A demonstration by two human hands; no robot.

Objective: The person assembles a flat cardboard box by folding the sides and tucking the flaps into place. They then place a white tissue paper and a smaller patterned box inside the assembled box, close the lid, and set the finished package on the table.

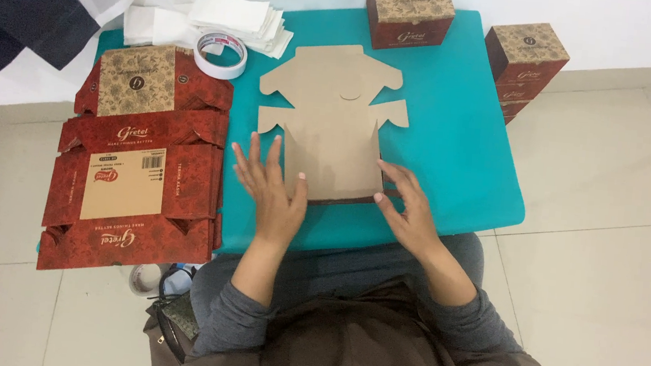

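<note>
Fingers of both hands lie spread flat, pressing a folded brown cardboard box blank. It rests on a teal surface beside a stack of red flattened boxes.

I have one view only, from the camera on the wearer's head. It looks almost straight down from above the lap onto the teal desk, near enough to frame both forearms, with tiled floor showing on either side.

Teal table with flat cardboard blank, tape roll, red box.
</note>
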